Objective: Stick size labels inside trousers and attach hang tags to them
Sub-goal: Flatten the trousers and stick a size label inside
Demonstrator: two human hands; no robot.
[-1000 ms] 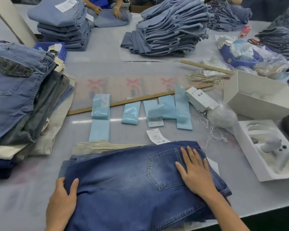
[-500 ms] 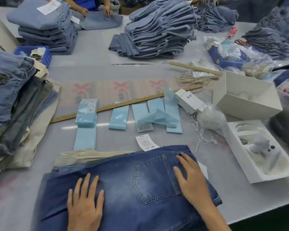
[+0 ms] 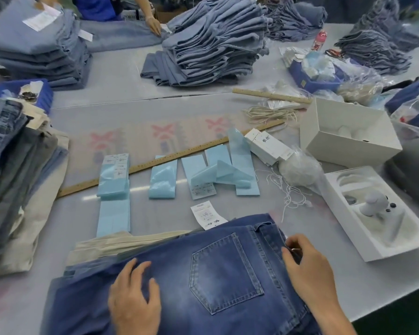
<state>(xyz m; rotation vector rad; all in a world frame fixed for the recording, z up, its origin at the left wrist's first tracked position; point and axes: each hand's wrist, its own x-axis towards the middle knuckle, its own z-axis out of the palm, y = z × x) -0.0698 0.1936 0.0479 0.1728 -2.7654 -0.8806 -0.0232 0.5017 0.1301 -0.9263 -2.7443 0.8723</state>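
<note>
Right hand (image 3: 307,269) now pinches jeans (image 3: 203,281) waistband.

Your left hand (image 3: 134,292) moved off the jeans' (image 3: 218,274) left edge onto the denim — fingers now curled. Your right hand (image 3: 309,269) lifted from flat, pinching at the waistband — grip unclear.

A single head-worn wide-angle view looks forward and down, close over the blue jeans (image 3: 179,274) at the table (image 3: 155,112) edge; far stacks seem slightly bent by the lens.
</note>
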